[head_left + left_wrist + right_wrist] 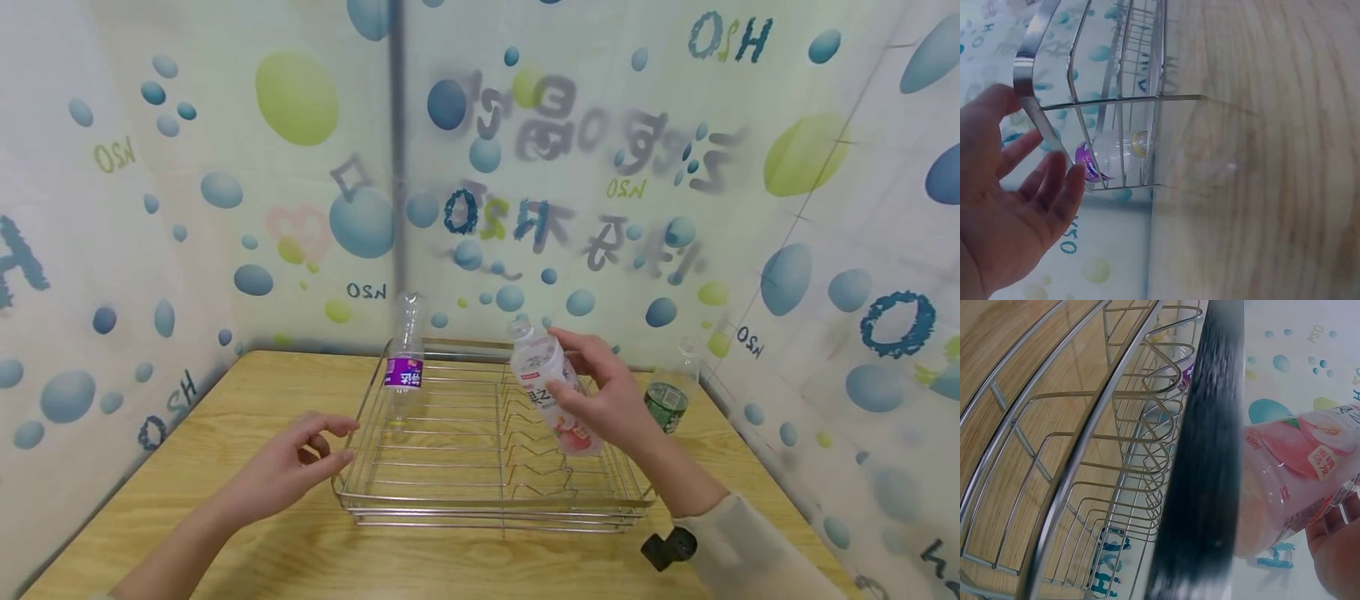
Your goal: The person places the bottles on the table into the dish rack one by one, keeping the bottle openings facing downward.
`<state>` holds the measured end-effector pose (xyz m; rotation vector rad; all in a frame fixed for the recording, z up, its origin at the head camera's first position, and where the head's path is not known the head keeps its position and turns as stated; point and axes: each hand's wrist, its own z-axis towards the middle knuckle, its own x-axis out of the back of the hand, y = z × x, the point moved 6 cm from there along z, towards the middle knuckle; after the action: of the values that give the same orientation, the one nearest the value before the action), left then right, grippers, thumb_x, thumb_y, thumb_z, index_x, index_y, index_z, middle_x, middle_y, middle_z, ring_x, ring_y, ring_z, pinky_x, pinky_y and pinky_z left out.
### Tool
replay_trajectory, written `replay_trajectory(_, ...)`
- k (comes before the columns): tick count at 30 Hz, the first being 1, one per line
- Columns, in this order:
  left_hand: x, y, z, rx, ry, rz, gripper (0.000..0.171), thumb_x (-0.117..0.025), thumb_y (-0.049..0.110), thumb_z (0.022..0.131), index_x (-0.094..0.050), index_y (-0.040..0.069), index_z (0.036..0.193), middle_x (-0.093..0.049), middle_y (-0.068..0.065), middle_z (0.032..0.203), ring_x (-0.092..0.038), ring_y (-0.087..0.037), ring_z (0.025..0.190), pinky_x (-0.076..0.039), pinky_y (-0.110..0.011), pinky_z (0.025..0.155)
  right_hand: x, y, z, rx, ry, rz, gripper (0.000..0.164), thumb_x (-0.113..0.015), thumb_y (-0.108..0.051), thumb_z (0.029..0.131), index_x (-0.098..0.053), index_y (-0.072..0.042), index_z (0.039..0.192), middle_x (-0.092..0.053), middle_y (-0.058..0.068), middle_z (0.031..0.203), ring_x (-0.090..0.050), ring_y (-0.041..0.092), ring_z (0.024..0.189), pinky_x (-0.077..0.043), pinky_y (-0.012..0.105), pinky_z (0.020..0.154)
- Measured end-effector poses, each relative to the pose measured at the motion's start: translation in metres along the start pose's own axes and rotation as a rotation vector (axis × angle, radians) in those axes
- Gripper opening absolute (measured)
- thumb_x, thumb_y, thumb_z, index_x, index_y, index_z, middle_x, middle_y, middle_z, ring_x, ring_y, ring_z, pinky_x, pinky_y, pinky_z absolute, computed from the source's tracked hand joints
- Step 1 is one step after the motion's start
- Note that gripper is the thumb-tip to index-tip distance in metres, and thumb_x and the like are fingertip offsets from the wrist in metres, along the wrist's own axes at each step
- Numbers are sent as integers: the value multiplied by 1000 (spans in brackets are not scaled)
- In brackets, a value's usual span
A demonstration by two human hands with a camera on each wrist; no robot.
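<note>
My right hand (pixel 611 392) grips a plastic bottle with a pink peach-print label (pixel 547 387), tilted, over the right part of a wire dish rack (pixel 495 502). In the right wrist view the bottle's lower part (pixel 1297 462) shows beyond the rack's wires. My left hand (pixel 288 462) is at the rack's left rim, fingers loosely bent. In the left wrist view its fingertips (pixel 1072 181) lie right at the metal rim (pixel 1047 128). A clear bottle with a purple label (pixel 405 373) stands inside the rack at the back left, neck up.
To the rack's right, a clear bottle with a green label (pixel 666 404) stands on the wooden table (pixel 247 400). A curtain (pixel 570 167) with blue and green dots hangs behind and at both sides. A dark strip (pixel 1200 456) crosses the right wrist view.
</note>
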<state>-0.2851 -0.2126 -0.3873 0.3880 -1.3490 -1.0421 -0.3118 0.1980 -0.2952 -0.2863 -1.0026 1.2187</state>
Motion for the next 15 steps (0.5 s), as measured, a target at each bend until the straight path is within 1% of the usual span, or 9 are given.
replay_trajectory(3, 5, 13, 4, -35, 104, 59, 32, -77, 21, 105, -71, 14, 136, -67, -7, 124, -56, -7, 90, -57, -22, 83, -3, -3, 1, 0, 2, -6, 63, -75, -5, 99, -55, -12, 158, -64, 15, 130, -70, 15, 109, -62, 33, 81)
replay_trajectory(5, 5, 23, 7, -67, 142, 66, 30, -77, 19, 105, -72, 15, 134, -68, -4, 123, -57, -6, 90, -57, -22, 84, -6, -4, 2, -11, 0, -1, 61, -76, -6, 99, -55, -11, 156, -68, 16, 129, -69, 16, 107, -61, 31, 82)
replay_trajectory(6, 4, 29, 9, -87, 148, 57, 29, -77, 18, 104, -72, 16, 133, -69, -3, 123, -59, -7, 91, -57, -22, 84, -7, -4, 2, -19, -4, 8, 60, -76, -6, 99, -55, -10, 154, -69, 16, 128, -69, 18, 107, -61, 31, 82)
replay_trajectory(8, 0, 41, 15, -129, 136, 20, 29, -77, 17, 105, -73, 17, 133, -70, -2, 123, -62, -7, 93, -58, -23, 85, -10, -4, 2, -32, -12, 23, 57, -77, -6, 98, -55, -8, 150, -72, 17, 126, -68, 22, 106, -61, 31, 83)
replay_trajectory(11, -12, 58, 25, -173, 74, -73, 30, -77, 15, 104, -71, 15, 134, -71, -2, 120, -66, -10, 97, -60, -26, 85, -15, -3, 3, -43, -31, 30, 54, -79, -6, 97, -56, -8, 146, -73, 16, 126, -68, 26, 107, -60, 31, 84)
replay_trajectory(15, -30, 74, 42, -175, -14, -173, 38, -79, 17, 102, -67, 14, 138, -72, -6, 120, -71, -15, 104, -62, -28, 87, -20, -7, 2, -34, -55, 6, 53, -81, -8, 97, -57, -10, 145, -74, 14, 126, -68, 27, 108, -60, 30, 85)
